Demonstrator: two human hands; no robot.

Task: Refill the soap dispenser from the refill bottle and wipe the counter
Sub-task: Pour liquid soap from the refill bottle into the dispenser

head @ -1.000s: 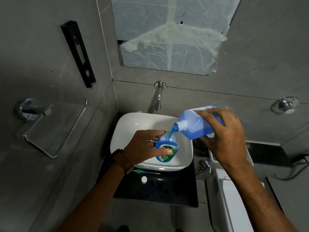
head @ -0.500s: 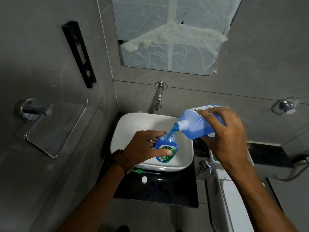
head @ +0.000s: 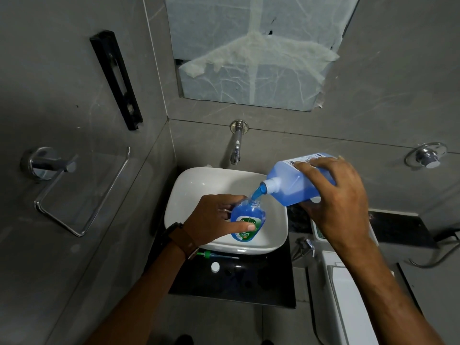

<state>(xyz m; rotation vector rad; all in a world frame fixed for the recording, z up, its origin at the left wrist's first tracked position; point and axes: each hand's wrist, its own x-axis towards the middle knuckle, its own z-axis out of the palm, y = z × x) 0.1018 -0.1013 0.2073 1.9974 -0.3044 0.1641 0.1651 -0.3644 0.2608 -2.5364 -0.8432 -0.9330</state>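
Activity: pouring stage in hand; counter wipe not yet begun, by my judgement.
Soap dispenser: small clear bottle with green label, held over the white basin, neck open and tipped slightly toward the spout. Blue liquid shows through most of the body, so it appears close to full.
Refill bottle: large translucent bottle, tilted spout-down to the left, a blue stream running from its white neck into the dispenser mouth.
Left hand: wrapped around the dispenser body, thumb across the label, fingers behind.
Right hand: closed over the rear of the refill bottle from above, fingers spread across its top face.
Counter: dark glossy slab under the basin; a small white cap and the green pump head with its tube lie on it, just in front of the basin.
Handling, dispenser: light, thin-walled; likely to flex if squeezed and slick if soap runs down. Best held at mid-body, as now.
Handling, refill bottle: judged heavier, weight shifting as liquid moves; a grip near the base gives tilt control.
Risk: overflow at the narrow neck; spill would fall into the basin.
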